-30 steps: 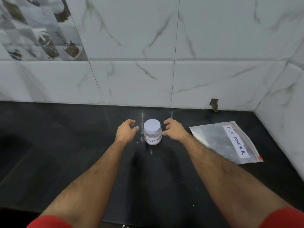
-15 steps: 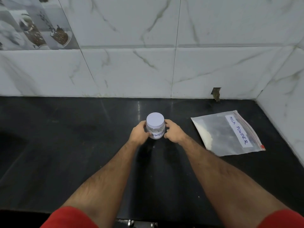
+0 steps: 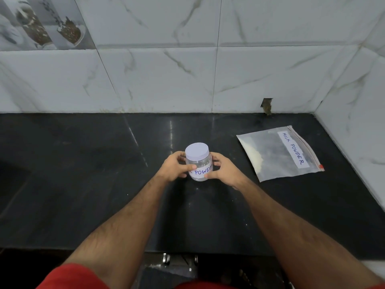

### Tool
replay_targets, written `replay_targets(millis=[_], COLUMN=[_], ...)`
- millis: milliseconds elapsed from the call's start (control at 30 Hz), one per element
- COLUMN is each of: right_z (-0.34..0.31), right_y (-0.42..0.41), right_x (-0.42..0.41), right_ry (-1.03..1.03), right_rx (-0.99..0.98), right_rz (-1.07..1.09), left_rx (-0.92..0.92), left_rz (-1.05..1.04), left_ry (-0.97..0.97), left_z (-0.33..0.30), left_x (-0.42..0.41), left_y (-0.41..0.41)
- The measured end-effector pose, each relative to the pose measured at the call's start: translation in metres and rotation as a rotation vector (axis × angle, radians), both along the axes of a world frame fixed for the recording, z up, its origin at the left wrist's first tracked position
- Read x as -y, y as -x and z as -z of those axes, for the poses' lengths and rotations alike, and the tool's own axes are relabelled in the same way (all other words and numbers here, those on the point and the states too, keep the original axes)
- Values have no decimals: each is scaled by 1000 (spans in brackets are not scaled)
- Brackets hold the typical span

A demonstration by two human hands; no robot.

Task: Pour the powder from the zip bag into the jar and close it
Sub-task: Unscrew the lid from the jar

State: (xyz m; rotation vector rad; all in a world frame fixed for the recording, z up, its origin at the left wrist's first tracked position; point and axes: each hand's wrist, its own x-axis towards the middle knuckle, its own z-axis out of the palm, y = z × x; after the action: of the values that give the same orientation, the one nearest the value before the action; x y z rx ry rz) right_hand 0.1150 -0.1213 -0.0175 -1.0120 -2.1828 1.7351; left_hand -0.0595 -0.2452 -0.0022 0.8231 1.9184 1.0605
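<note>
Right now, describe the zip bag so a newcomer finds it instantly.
Start at the black counter where it meets the right wall corner. The zip bag lies flat there, right of the jar that both hands hold. It is clear, with white powder and a "MILK POWDER" label; the jar's reads "POWDE".

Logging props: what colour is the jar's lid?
Pale lilac-white lid on the clear jar; head view, the only one.

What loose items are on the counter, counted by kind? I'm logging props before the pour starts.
Jars: 1, the clear jar with its lid on, gripped by the left hand and the right hand.
Zip bags: 1, the zip bag labelled MILK POWDER, lying flat on the counter.
Total: 2
</note>
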Motion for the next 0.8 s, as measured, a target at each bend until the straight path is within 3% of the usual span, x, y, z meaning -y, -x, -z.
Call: replay_targets(millis=[467, 633, 800], right_z=[1, -20, -38], right_y=[-19, -26, -28], right_x=[44, 45, 40], right_ry=[-71, 171, 373], right_rx=[-171, -204, -283], right_rz=[96, 88, 6], left_rx=[63, 73, 107], left_rz=[68, 53, 242], left_ry=[-20, -108, -199], left_z=[-16, -40, -82], left_x=[10, 3, -9], left_y=[-26, -17, -22])
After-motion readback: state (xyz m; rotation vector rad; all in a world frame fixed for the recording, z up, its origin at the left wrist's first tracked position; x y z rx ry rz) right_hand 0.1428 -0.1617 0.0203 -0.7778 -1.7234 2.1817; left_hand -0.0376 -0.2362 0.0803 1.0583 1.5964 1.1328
